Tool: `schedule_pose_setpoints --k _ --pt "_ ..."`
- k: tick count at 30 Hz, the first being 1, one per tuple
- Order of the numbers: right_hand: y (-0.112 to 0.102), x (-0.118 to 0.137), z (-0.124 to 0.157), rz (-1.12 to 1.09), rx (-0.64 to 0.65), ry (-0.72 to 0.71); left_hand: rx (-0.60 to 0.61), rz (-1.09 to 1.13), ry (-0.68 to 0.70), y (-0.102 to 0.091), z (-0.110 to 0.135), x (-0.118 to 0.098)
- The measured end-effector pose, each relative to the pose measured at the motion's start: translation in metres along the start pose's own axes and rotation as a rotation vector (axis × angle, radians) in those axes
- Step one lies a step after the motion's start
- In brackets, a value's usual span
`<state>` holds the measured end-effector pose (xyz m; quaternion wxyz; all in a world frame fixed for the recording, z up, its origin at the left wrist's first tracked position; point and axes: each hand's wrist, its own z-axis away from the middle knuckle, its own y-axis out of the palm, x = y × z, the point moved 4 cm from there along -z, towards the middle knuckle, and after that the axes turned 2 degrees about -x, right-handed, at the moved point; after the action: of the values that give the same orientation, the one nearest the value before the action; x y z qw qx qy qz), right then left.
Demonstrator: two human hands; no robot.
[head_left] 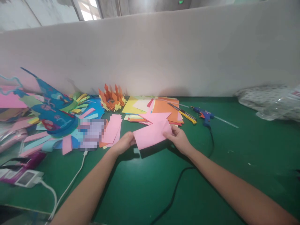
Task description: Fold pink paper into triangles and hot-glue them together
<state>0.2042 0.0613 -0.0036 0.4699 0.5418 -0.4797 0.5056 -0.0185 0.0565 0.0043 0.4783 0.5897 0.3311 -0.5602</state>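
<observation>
A sheet of pink paper (151,134) is held a little above the green table, its shadow showing beneath. My left hand (126,143) pinches its left edge. On the opposite side, my right hand (178,140) grips the right end between thumb and fingers, where the paper looks bent over. Just behind lies a stack of coloured paper (161,109) in yellow, orange and pink, with a pink piece pointing out on top. Left of my left hand rest several pink paper strips (112,129).
A yellow box cutter (186,115) and a blue glue gun (206,117) with a black cord lie right of the stack. At left are an orange paper crown (112,98), blue cone hats (55,117) and a white cable (79,172). A clear plastic bottle (281,104) lies far right.
</observation>
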Motion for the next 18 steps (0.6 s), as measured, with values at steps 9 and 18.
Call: schedule_pose_setpoints --k 9,18 --pt "0.013 0.005 0.005 0.109 0.180 -0.104 0.052 -0.151 -0.093 0.016 0.002 0.002" --pt "0.016 -0.008 0.000 -0.251 0.245 0.086 -0.206 -0.100 -0.034 0.031 0.004 0.017"
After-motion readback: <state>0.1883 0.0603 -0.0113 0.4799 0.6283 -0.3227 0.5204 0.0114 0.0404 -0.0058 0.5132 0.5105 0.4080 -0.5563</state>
